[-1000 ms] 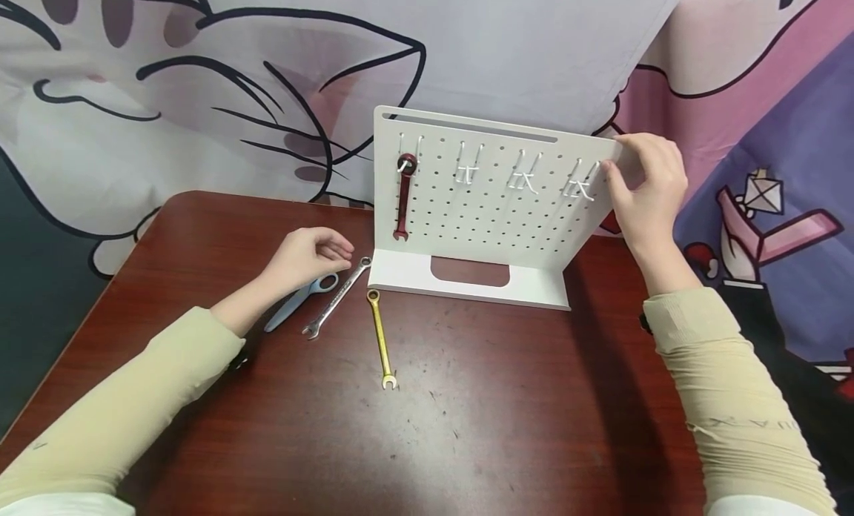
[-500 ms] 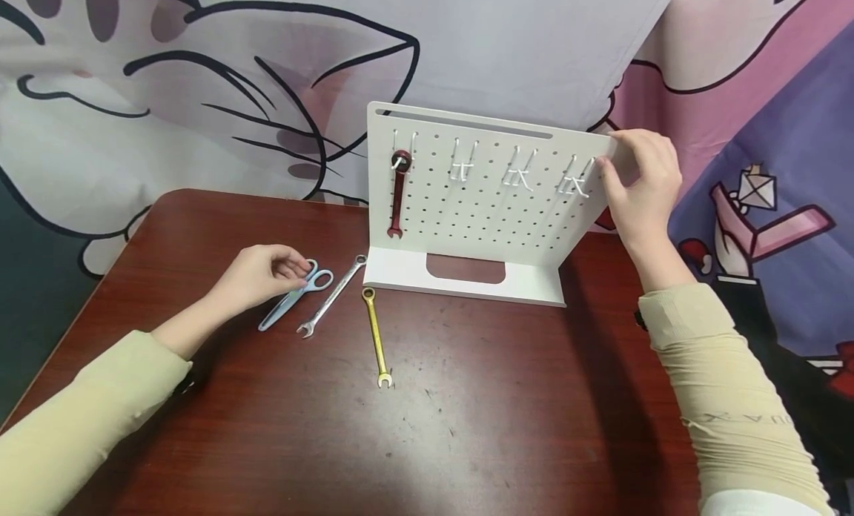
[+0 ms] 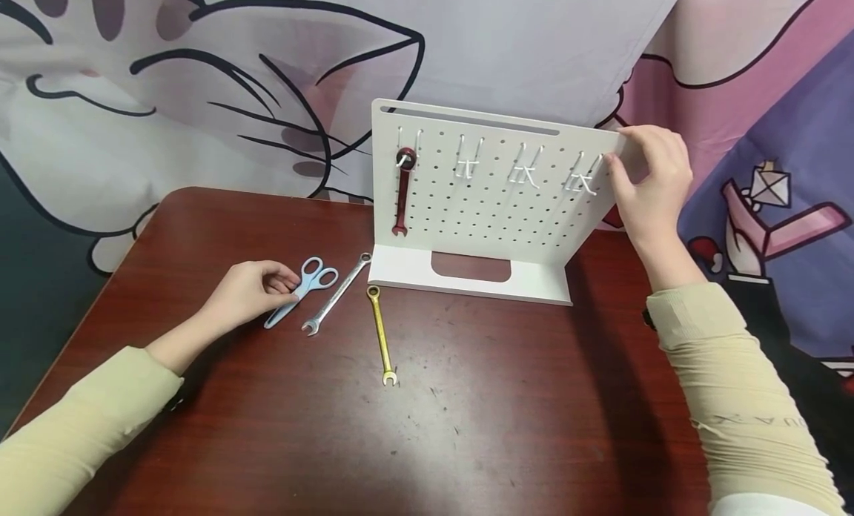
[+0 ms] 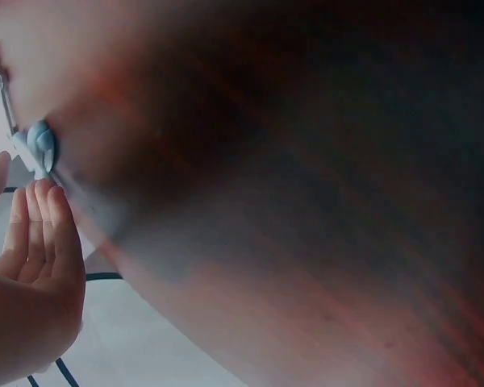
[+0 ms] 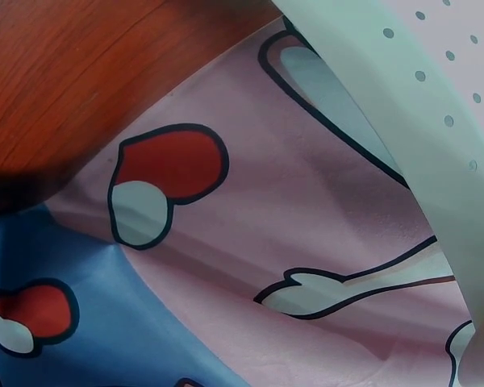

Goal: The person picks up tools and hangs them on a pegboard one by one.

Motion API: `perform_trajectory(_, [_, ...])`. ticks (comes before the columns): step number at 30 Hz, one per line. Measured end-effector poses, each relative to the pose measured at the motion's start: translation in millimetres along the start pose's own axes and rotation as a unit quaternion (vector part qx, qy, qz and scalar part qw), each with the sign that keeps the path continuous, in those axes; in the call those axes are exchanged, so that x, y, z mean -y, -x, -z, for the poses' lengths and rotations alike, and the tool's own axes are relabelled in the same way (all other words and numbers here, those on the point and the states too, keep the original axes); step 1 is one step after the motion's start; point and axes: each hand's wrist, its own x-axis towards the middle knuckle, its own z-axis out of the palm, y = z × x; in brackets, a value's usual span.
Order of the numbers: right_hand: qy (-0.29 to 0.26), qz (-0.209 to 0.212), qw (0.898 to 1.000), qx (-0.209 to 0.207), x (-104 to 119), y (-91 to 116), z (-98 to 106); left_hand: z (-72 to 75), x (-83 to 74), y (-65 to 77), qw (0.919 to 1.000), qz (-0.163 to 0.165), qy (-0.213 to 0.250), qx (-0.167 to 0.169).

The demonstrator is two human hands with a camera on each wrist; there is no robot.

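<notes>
My left hand (image 3: 250,293) is at the light blue scissors (image 3: 308,280), its thumb and fingertips right by the blades and a gap between them. In the left wrist view, the scissors' handles (image 4: 40,145) show just beyond the fairly straight fingers. To their right lie a silver wrench (image 3: 336,293) and a yellow wrench (image 3: 381,334). My right hand (image 3: 657,179) grips the upper right edge of the white pegboard (image 3: 467,212), thumb in front and fingers over the edge. A dark red wrench (image 3: 402,197) hangs from the board's leftmost hook.
Several white hooks (image 3: 525,167) stick out of the pegboard to the right of the red wrench. The board's base (image 3: 534,279) stands on the reddish-brown table (image 3: 507,397). Behind is a cartoon-printed cloth (image 3: 520,49).
My left hand has moved left and toward me, from over the scissors' handles down to the blades. My right hand keeps its grip on the pegboard.
</notes>
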Motion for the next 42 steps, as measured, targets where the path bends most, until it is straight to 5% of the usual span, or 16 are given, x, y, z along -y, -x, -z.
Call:
perform_trajectory(22, [0.008, -0.008, 1.0, 0.004, 1, 4, 2, -11.8, 6.5, 0.3, 0.9992, 0.035, -0.002, -0.02])
perform_trajectory(30, [0.015, -0.011, 1.0, 0.009, 1, 3, 4, -11.5, 5.0, -3.4, 0.9976, 0.067, 0.014, -0.002])
perform_trajectory(42, [0.005, -0.004, 1.0, 0.01, 0, 0, 1, -5.1, 7.0, -10.2, 0.9969, 0.068, 0.026, 0.028])
